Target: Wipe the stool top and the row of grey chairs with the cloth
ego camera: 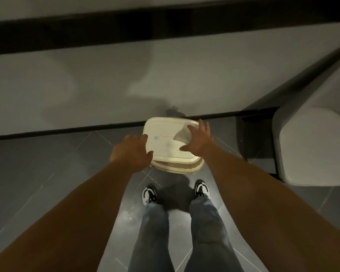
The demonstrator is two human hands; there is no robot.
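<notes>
A cream plastic stool point(165, 146) stands on the dark tiled floor just in front of my feet, its square top facing up. A pale cloth point(182, 135) lies on the right part of the top. My right hand point(198, 137) rests on the cloth with fingers spread and flat. My left hand point(132, 151) holds the stool's left edge, thumb on the top and fingers over the side. One grey chair point(310, 146) shows at the right edge of the view.
A light wall with a dark skirting strip point(67, 130) runs right behind the stool. A dark horizontal band point(126, 30) crosses the wall higher up. My two shoes point(149, 194) stand on the tiles below the stool.
</notes>
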